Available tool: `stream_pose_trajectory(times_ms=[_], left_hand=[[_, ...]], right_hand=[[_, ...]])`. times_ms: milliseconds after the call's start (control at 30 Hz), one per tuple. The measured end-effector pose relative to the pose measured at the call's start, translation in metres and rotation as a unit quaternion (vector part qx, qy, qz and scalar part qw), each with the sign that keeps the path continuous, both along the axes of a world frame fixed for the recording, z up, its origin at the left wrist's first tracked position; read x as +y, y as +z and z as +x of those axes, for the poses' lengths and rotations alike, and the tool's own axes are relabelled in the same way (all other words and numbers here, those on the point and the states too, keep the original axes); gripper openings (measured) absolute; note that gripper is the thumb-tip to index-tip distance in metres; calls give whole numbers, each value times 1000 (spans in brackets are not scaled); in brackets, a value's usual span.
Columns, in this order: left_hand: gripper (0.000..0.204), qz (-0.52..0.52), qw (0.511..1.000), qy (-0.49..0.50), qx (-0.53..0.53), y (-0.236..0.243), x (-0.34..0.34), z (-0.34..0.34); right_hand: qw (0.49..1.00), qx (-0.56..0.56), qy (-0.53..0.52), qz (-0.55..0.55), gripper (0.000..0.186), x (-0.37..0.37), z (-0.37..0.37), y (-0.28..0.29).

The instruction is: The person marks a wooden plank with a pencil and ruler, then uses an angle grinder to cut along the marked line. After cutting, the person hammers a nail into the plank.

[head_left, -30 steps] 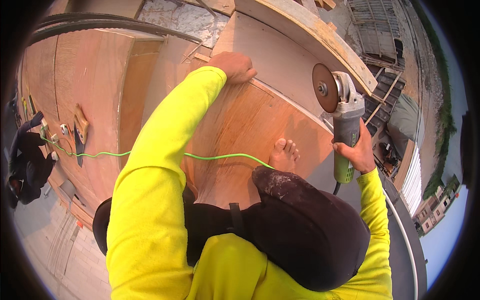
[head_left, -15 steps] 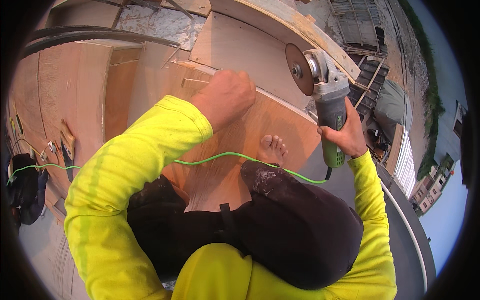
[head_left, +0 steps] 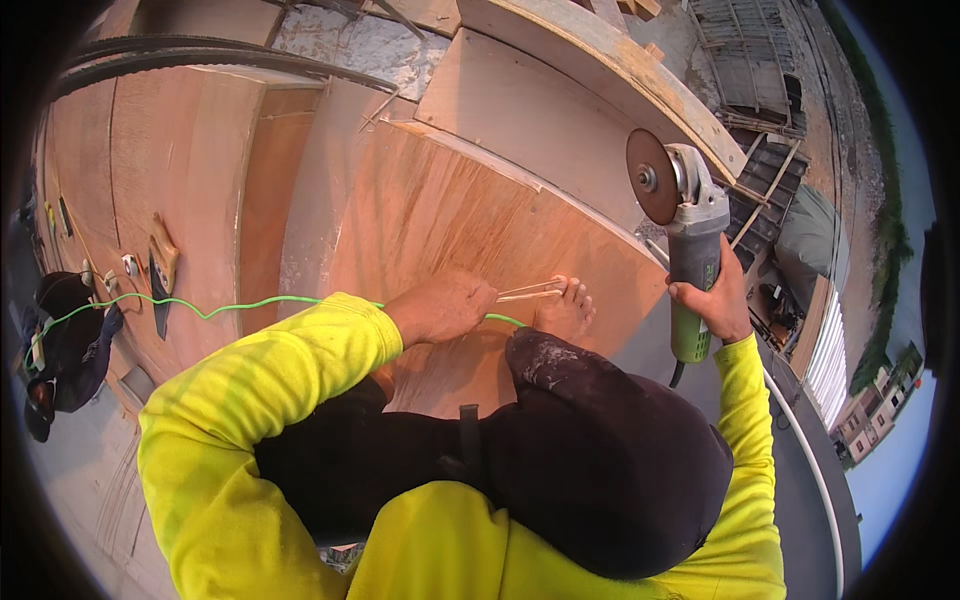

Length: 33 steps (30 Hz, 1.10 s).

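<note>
My right hand [head_left: 720,300] grips a grey and green angle grinder [head_left: 695,260] with a brown disc [head_left: 648,175] at its top, held up at the right. My left hand [head_left: 448,305] is closed on a thin pale wood strip [head_left: 527,294], which reaches over my bare right foot [head_left: 568,320]. Beneath them is a reddish plywood panel [head_left: 440,220] with a pale, rough upper edge. A green cable [head_left: 275,298] runs across the plywood behind my left hand.
A long timber board [head_left: 600,75] lies beyond the panel. A hand saw [head_left: 163,270] and small tools sit at the left, beside a person in dark clothes [head_left: 65,360]. Dark curved strips [head_left: 220,55] cross the top left. A white pipe [head_left: 805,440] runs along the right, with a drop beyond.
My left hand has moved from the panel's upper edge down toward my foot and now has the wood strip in it. The grinder dipped slightly leftward, then returned.
</note>
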<state>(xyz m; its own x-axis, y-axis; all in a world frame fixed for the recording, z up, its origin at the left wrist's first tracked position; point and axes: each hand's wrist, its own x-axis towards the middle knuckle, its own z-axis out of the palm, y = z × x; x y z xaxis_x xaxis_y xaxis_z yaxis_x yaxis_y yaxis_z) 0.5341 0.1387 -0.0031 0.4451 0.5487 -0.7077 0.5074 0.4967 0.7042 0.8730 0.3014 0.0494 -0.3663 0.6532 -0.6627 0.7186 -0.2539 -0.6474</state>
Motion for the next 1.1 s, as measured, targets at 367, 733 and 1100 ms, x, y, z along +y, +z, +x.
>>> stream_pose_trajectory(times_ms=[367,733,1100], left_hand=[[48,227,815,-99,524,27,-42,-177],[35,242,817,21,523,10,-129,-184],[41,221,833,46,505,7,-101,-187]], right_hand=[[941,129,305,66,77,73,-199,-69],[922,46,381,44,73,74,-240,-81],[916,4,398,44,72,87,-235,-69]])
